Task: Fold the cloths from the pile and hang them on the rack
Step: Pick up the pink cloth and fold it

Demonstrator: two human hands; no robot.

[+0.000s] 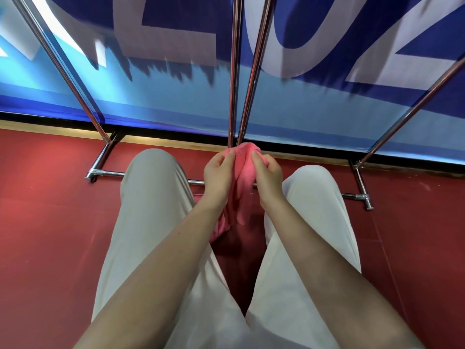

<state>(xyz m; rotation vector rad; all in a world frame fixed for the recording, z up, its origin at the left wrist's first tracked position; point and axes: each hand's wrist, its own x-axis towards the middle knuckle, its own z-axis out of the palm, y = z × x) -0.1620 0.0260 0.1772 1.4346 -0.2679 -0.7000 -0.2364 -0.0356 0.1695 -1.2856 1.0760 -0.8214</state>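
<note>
Both hands, left hand (218,172) and right hand (267,175), pinch the bunched pink cloth (243,170) beside the chrome metal rack (234,71), so a crooked fold seems likely.

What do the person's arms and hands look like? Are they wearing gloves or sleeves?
No gloves and no sleeves in view: both forearms are bare right up to the picture's bottom edge. The left hand and right hand show no rings, watch or bracelet. Below them the person wears light, cream-coloured trousers.
</note>
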